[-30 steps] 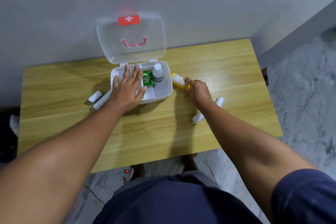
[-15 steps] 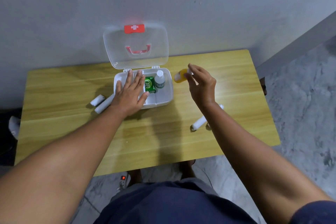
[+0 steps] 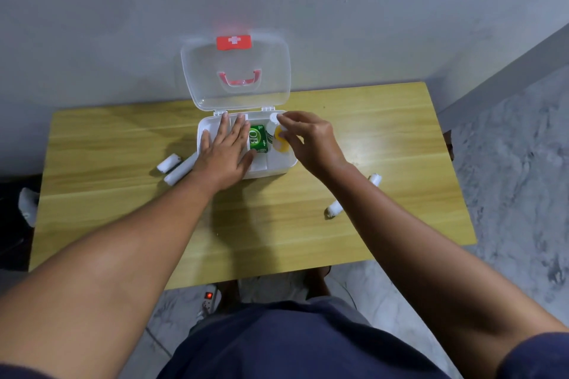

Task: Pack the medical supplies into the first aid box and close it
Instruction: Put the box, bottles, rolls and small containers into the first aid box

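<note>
The white first aid box (image 3: 278, 168) sits at the back of the wooden table (image 3: 277, 224), its clear lid (image 3: 235, 71) standing open against the wall. Inside are a green carton (image 3: 258, 138) and a small white-capped bottle (image 3: 271, 124). My left hand (image 3: 226, 148) lies flat, fingers spread, over the box's left part. My right hand (image 3: 308, 140) holds a yellow bottle (image 3: 280, 140) by its white cap, down in the right compartment. Two white bandage rolls (image 3: 175, 168) lie left of the box. Two more rolls (image 3: 334, 209) lie on the right, partly hidden by my right forearm.
A grey wall runs right behind the table. The table's right edge drops to a marbled floor (image 3: 508, 178). A power strip with a red light (image 3: 209, 297) lies on the floor under the front edge. My lap fills the bottom of the view.
My right hand took the yellow bottle from the table beside the box, lifted it and brought it left into the right compartment. My left hand stayed flat on the box.
</note>
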